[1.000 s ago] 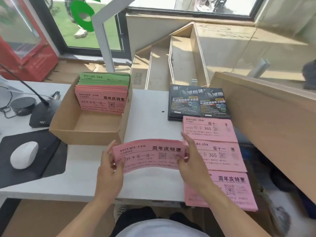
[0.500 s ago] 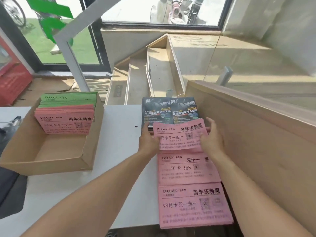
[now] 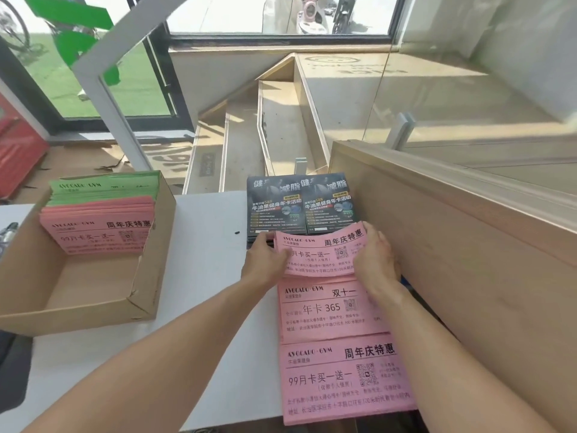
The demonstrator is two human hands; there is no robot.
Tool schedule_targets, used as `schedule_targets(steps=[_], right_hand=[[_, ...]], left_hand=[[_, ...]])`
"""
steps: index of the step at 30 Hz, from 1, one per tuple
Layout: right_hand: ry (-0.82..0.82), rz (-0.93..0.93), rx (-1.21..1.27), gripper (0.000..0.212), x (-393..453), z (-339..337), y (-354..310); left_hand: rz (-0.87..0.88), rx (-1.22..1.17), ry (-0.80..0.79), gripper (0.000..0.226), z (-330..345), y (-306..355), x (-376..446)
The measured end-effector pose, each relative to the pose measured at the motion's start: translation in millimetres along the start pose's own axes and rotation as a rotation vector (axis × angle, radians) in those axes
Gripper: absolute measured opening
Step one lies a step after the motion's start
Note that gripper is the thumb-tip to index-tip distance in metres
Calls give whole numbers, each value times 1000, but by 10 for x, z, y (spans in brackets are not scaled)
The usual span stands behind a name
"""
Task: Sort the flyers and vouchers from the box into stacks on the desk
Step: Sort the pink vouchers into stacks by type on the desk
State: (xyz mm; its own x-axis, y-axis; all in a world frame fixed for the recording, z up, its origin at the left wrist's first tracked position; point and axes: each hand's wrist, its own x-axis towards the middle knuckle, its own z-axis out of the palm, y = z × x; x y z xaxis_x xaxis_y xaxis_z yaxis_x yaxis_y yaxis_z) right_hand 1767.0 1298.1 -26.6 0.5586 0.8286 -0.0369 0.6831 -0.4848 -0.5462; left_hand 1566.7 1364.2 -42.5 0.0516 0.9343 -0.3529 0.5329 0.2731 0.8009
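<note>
Now both hands are holding one pink bundle (image 3: 315,253); the left hand (image 3: 265,260) is pinching its left edge, the right hand (image 3: 373,257) its right; black flyers (image 3: 299,204) are lying just beyond the fingers; pink stacks (image 3: 337,348) nearer; the box (image 3: 150,276) far left.

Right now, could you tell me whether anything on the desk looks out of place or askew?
Only the pink bundle held by both hands, left and right: it sits tilted and bowed, overlapping the black flyers. The two pink stacks nearer the person lie flat.
</note>
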Motion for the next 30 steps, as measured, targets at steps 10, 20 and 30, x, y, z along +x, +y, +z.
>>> schedule_targets(steps=[10,20,30], right_hand=[[23,-36,-91,56,-1,77,90],[-297,-403,-273,69,-372,172,-268],[-275,-381,-355,58,-426,300,-410]], left_hand=[[-1,-28,1,43,-27,53,30],[-92,-257,-13,49,-51,0,-80],[-119,-403,-222,62,-345,37,-184]])
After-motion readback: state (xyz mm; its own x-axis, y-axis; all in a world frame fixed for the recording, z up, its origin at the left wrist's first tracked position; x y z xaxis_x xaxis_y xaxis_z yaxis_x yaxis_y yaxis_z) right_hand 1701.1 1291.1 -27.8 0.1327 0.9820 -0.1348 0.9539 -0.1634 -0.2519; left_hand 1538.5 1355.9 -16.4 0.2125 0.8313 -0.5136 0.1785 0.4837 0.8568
